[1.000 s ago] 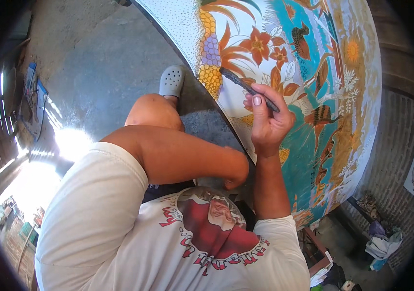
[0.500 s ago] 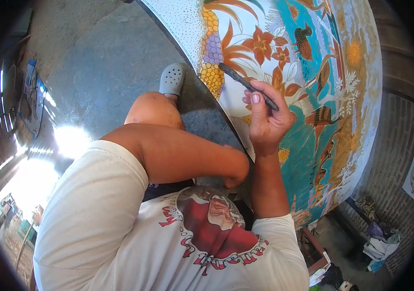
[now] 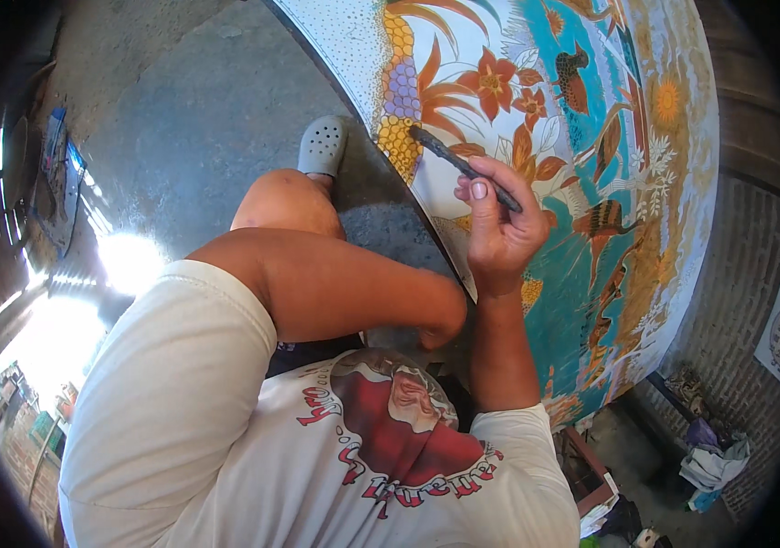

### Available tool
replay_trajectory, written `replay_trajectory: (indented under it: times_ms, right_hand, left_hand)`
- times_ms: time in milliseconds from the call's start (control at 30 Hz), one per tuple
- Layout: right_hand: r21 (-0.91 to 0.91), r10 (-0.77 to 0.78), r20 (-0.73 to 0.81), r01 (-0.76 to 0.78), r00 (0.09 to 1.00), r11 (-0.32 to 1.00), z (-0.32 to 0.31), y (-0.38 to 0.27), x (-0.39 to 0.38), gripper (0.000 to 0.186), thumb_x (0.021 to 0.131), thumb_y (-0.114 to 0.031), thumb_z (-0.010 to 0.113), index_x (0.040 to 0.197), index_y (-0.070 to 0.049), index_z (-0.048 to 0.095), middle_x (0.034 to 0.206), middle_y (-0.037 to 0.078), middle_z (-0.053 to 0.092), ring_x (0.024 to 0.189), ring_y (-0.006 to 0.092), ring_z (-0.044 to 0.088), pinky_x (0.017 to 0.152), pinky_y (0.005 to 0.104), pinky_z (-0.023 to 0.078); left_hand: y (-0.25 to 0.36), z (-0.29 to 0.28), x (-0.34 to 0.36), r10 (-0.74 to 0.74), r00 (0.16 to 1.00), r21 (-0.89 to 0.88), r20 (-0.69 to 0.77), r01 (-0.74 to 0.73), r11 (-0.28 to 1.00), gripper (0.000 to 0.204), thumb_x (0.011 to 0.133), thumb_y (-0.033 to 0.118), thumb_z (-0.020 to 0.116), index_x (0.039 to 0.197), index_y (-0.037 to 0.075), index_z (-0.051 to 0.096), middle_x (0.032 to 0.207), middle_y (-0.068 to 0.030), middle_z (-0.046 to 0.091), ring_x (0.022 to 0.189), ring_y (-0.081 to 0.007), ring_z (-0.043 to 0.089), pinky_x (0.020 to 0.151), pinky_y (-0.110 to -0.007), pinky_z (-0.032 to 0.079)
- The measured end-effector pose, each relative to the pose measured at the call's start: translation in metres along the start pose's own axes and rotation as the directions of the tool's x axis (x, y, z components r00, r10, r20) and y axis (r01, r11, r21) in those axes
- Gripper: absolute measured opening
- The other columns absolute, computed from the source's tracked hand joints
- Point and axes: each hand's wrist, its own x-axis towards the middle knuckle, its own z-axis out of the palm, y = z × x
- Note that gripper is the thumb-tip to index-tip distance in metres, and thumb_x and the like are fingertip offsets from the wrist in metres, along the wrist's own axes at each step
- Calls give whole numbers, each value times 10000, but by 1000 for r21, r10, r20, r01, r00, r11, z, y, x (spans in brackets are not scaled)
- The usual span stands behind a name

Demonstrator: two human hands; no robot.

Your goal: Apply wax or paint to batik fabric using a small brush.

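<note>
My right hand (image 3: pixel 502 215) is closed in a pen-like grip around a slim, dark stick-shaped tool (image 3: pixel 454 160), perhaps a brush. Its blackened tip points left and away from me, at or just over a patch of yellow pebble shapes on a large painted cloth (image 3: pixel 536 82); whether it touches cannot be made out. Rust-brown flowers, leaves and birds on white and teal cover the cloth. My left arm lies across my bent knee, with my left hand (image 3: pixel 445 310) bent down near the cloth's lower left edge. Its fingers are mostly hidden.
A grey clog (image 3: pixel 323 146) is on my foot over the concrete floor (image 3: pixel 216 100), left of the cloth. At lower right are a reddish-brown box (image 3: pixel 581 466) and a bundle of pale fabric (image 3: pixel 717 466). A brick wall (image 3: pixel 741 265) stands on the right.
The dark tool's tip has shifted slightly toward me, from the edge of the purple pebbles into the yellow ones. My left arm stays put.
</note>
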Motion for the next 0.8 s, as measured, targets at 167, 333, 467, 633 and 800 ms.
replay_trajectory:
  times_ms: [167,333,467,633,800]
  right_hand:
    - [31,24,-20,-24,1000,999,-6,-3,-4,186,1009,-18,616,1160,61,689,941,123,734,831,148,709,770,290,602]
    - [4,13,0,-13,1000,1000,-5,0,-4,185,999,-4,623,1159,61,690,935,124,735,822,147,708,764,290,600]
    - [62,52,-31,-50,998,997,-4,-2,-8,176,941,11,682,1110,39,725,916,99,747,827,130,716,777,261,557]
    - [48,54,-37,-52,998,997,-5,-4,-11,177,938,1,691,1107,33,730,920,101,746,827,135,717,779,268,558]
    - [41,68,-22,-67,997,997,-8,-2,-14,178,936,1,691,1106,33,730,924,102,748,830,138,720,780,269,558]
  left_hand:
    - [3,-2,-1,-51,998,-34,38,53,998,576,856,275,686,1416,148,647,1431,-120,627,1365,-369,544,1038,-725,423]
    - [1,-1,1,-46,999,-46,8,46,998,550,843,274,695,1378,146,675,1397,-116,646,1335,-371,565,1025,-742,424]
    - [0,3,7,-47,999,-41,22,47,998,542,833,263,702,1361,142,685,1385,-116,653,1319,-369,577,1024,-744,421]
    - [-2,8,8,-74,997,-36,-9,73,997,537,835,264,693,1359,147,686,1383,-112,654,1310,-364,583,1023,-719,435]
    - [-3,1,1,58,998,76,10,-59,995,530,843,260,679,1361,148,685,1392,-112,648,1309,-366,584,1015,-709,445]
